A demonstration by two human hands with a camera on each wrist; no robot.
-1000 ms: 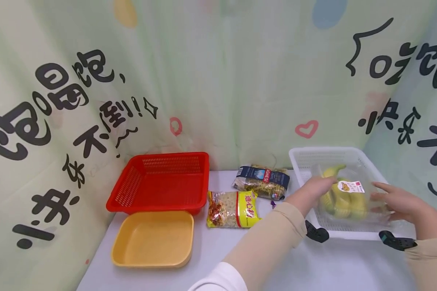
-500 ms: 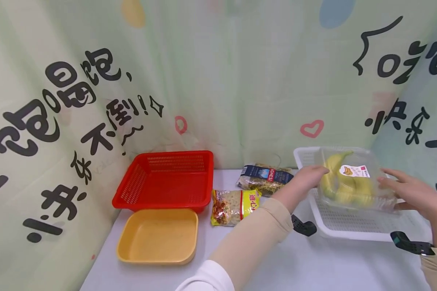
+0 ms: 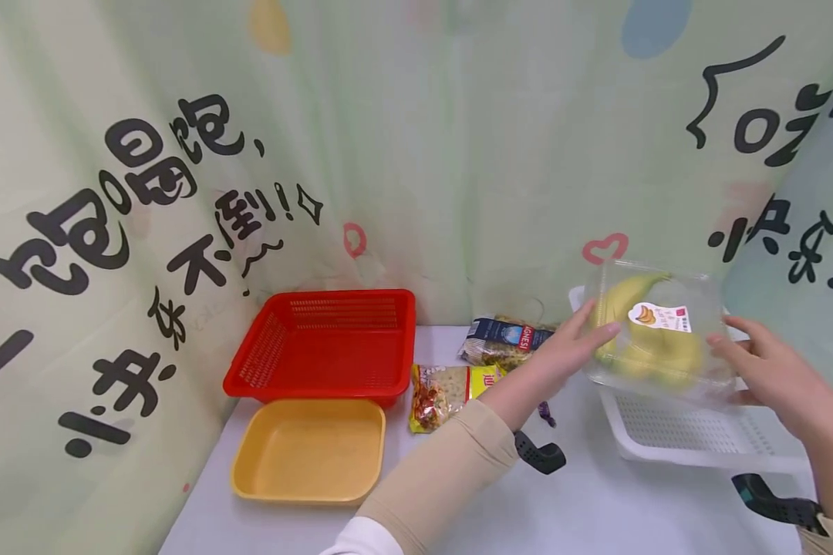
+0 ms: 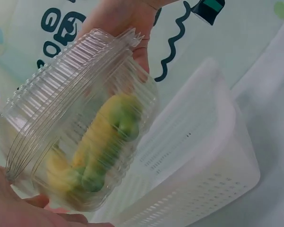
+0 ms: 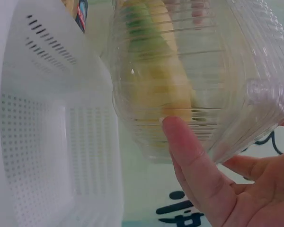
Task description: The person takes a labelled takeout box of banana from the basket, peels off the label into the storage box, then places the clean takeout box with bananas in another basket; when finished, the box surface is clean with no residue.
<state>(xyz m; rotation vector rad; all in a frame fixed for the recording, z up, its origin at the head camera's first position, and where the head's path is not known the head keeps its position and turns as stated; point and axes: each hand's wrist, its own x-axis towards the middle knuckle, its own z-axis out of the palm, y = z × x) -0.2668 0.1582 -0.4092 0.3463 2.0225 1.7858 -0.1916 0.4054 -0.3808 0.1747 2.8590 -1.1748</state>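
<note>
A clear plastic clamshell box of bananas (image 3: 655, 347), with a white label on its lid, is held tilted in the air between my two hands. My left hand (image 3: 575, 341) grips its left side, thumb toward the lid. On the opposite side my right hand (image 3: 770, 362) holds the box, its thumb or finger pressed to the ribbed plastic (image 5: 180, 125) in the right wrist view. Below the box stands a white perforated basket (image 3: 708, 456), partly hidden by it. Green-tipped bananas (image 4: 97, 146) show through the plastic in the left wrist view.
A red basket (image 3: 333, 351) stands at the back left, a yellow basin (image 3: 308, 451) before it. Between the baskets lie a yellow-ended food bag (image 3: 440, 393) and a dark-blue pasta bag (image 3: 503, 339). A small purple item (image 3: 546, 414) lies partly hidden behind my left arm.
Both hands have raised the box of bananas up out of the white basket and a little to the left relative to it. The head view has shifted slightly.
</note>
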